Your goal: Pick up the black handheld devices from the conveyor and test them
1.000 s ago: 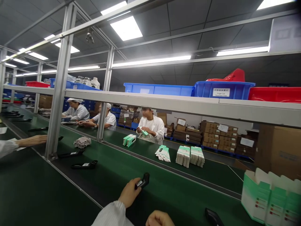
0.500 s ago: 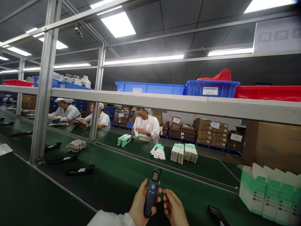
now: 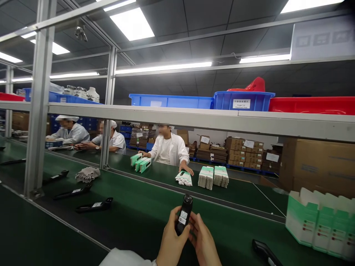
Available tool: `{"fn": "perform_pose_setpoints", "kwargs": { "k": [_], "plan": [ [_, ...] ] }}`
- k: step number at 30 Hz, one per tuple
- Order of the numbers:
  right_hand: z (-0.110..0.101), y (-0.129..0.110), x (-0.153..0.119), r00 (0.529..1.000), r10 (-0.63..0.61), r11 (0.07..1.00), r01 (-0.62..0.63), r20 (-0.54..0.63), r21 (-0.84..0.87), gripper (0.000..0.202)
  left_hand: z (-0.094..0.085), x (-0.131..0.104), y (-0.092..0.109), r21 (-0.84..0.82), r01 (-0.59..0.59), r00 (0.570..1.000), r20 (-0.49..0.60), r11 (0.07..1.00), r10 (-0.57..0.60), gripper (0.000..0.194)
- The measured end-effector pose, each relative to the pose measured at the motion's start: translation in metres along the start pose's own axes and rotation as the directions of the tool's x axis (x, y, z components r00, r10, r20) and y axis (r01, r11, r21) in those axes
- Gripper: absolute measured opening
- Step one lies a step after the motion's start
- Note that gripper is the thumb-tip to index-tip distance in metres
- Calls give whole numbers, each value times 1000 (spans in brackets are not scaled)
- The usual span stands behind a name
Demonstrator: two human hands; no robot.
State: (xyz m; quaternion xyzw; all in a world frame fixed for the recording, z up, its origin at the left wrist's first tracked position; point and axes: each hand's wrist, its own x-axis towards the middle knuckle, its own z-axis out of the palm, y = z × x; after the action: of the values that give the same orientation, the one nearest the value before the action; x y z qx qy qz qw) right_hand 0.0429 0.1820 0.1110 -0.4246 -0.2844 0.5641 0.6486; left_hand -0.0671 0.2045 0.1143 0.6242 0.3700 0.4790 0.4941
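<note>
A black handheld infrared thermometer (image 3: 184,215) stands nearly upright between my hands over the green belt, its labelled back and the round sensor at its head facing me. My left hand (image 3: 173,234) is closed around its lower left side, thumb across the lower end. My right hand (image 3: 203,236) is against its right side, with curled fingers that partly go out of sight behind it. To the lower right, another black thermometer (image 3: 264,253) lies on the belt. More of them, such as one black thermometer (image 3: 95,205), lie to the left.
Open green-and-white boxes (image 3: 302,221) stand at the right. Across the belt, a person in white (image 3: 169,147) touches a pile of flat cartons (image 3: 183,178); carton stacks (image 3: 206,177) are beside it. A metal post (image 3: 40,111) and shelf (image 3: 177,115) frame the workplace. Grey finger cots (image 3: 87,174) lie left.
The thermometer has been turned from its screen side to its labelled back. My right hand has come in against it. The person opposite has set down a carton and reached to the flat pile.
</note>
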Motion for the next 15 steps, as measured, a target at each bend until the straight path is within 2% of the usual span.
{"fn": "perform_pose_setpoints", "kwargs": {
  "k": [3, 5, 7, 9, 11, 15],
  "plan": [
    [1, 2, 0, 995, -36, 999, 36, 88, 2, 55, 5, -2, -3, 11, -37, 999, 35, 999, 36, 51],
    [0, 4, 0, 993, -65, 998, 64, 101, 9, 53, 5, -2, -4, -32, -40, 999, 28, 999, 41, 50],
    [-1, 5, 0, 995, -67, 998, 66, 71, 24, 50, 2, 0, -6, -137, 19, 1000, -4, 990, -20, 51],
    [-2, 6, 0, 997, -56, 998, 54, 48, 38, 46, -6, 6, -11, -243, 116, 989, -59, 963, -134, 55],
    [-2, 6, -1, 997, -61, 997, 58, 50, 54, 43, -17, 13, -20, -309, 224, 956, -113, 924, -270, 59],
    [-3, 6, -3, 997, -55, 995, 51, 48, 81, 44, -36, 27, -37, -439, 413, 833, -172, 798, -526, 49]
  ]
}}
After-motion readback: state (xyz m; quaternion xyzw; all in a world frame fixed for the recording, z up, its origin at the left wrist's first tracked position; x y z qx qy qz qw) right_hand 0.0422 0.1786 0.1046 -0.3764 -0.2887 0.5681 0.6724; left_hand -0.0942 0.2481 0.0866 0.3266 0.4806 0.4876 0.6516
